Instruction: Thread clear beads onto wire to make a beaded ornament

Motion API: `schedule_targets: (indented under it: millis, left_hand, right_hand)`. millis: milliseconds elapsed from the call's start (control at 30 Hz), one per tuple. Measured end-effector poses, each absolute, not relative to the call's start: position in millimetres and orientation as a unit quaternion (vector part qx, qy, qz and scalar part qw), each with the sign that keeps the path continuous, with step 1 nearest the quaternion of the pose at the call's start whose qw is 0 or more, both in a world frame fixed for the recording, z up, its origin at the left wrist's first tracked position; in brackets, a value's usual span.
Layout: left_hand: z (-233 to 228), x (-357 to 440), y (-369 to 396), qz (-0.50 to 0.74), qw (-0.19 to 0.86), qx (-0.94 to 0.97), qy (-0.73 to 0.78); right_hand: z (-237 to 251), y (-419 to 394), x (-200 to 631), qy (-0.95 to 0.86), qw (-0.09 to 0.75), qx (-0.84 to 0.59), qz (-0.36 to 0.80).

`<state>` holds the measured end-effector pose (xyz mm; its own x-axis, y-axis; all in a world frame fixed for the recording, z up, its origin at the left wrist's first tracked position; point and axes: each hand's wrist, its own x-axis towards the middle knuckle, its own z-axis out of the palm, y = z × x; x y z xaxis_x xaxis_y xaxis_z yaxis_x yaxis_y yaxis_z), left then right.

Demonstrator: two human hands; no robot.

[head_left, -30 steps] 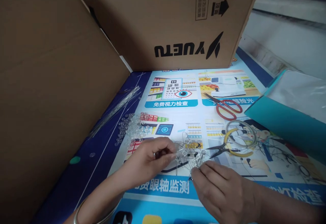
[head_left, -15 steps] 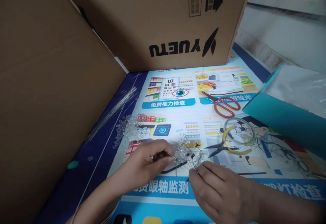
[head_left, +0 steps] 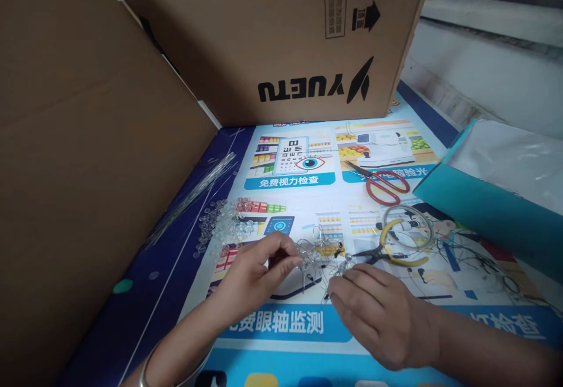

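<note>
Cardboard boxes (head_left: 281,35) wall in a printed poster surface (head_left: 299,322) — pale floor (head_left: 492,76) beyond, daylit.

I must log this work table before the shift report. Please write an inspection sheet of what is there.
Surface: printed poster covers the table.
Job's things: tangle of thin wire and clear beads, pinched by left hand and right hand.
Clutter: heap of clear beads, bundle of straight wires, red scissors, yellow pliers, wire coil.
Fingers: both hands' closed on the tangle.
Cables: loose dark wire scraps at right.
Surroundings: cardboard boxes behind and left; teal box right.
</note>
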<state>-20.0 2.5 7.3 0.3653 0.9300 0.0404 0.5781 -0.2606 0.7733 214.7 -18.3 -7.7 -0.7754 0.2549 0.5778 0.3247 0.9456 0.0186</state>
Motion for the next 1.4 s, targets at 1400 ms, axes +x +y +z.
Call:
schedule_targets:
  millis: [1400]
  left_hand:
    - [15.0, 19.9, -9.9, 0.335, 0.376, 0.706, 0.497]
  right_hand:
    - [-15.9, 1.4, 212.5, -0.93, 0.291, -0.212, -0.068]
